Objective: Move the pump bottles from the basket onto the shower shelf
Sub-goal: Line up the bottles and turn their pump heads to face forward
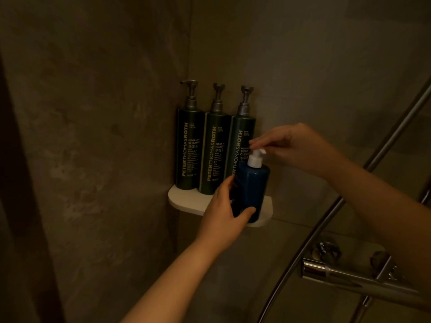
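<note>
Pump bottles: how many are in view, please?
4: green shampoo, conditioner and body cleanser in a row on the shelf; the blue bottle in front, left hand gripping it, right hand pinching its pump.

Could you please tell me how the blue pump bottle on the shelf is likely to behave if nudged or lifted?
The blue pump bottle looks rigid, its walls unbent under the left hand. Tall, narrow and near the front edge of the shelf, it may tip if nudged. Its glossy surface could be slippery.

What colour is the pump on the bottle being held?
The pump is white, on a blue bottle; head view.
</note>
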### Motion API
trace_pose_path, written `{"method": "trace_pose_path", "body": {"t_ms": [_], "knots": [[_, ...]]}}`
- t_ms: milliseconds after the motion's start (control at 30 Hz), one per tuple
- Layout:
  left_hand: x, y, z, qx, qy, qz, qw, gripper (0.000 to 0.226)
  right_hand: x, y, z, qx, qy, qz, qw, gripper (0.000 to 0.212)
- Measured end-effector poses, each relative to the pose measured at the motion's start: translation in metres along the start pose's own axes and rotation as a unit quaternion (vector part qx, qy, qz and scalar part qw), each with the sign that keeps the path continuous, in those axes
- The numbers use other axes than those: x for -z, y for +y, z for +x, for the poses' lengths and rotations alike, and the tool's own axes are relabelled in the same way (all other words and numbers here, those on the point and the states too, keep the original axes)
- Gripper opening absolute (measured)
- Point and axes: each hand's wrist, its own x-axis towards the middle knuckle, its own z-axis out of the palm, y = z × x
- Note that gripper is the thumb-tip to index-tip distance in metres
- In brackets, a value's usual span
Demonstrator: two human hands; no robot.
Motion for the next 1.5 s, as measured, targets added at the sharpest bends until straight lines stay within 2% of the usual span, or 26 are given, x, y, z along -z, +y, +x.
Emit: {"method": "trace_pose_path", "body": {"t_ms": [233,367,500,600,700,900,1133,1267,1500], "knots": [[-0.002,0.001,0.000,-0.002,0.064,0.053,0.997,0.083,-0.009,-0.004,0.008,-0.025,0.013,0.027,0.999,0.027],[-0.005,0.004,-0.003,0.007,0.103,0.068,0.992,0.096,-0.013,-0.004,0.013,-0.033,0.020,0.035,0.999,0.024],[0.002,0.003,-0.003,-0.005,0.074,0.066,0.995,0.093,-0.013,-0.003,0.015,-0.048,0.013,0.049,0.998,0.023],[0.008,0.001,-0.001,0.004,0.023,0.011,1.000,0.084,-0.014,-0.003,0.014,-0.051,0.012,0.057,0.997,0.024],[0.009,-0.001,0.002,0.022,0.010,-0.010,1.000,0.088,-0.014,-0.003,0.015,-0.048,0.015,0.064,0.997,0.026],[0.008,-0.005,0.002,0.020,0.035,-0.011,0.999,0.083,-0.016,-0.003,0.017,-0.049,0.016,0.049,0.997,0.028],[0.003,0.003,0.001,0.015,0.113,0.078,0.990,0.076,-0.021,-0.005,0.021,-0.032,0.030,0.040,0.998,0.027],[0.000,0.007,0.001,0.019,0.141,0.094,0.985,0.075,-0.022,-0.005,0.021,-0.032,0.032,0.049,0.998,0.025],[0.001,0.008,-0.001,0.011,0.143,0.100,0.985,0.075,-0.021,-0.005,0.015,-0.049,0.016,0.066,0.996,0.033]]}}
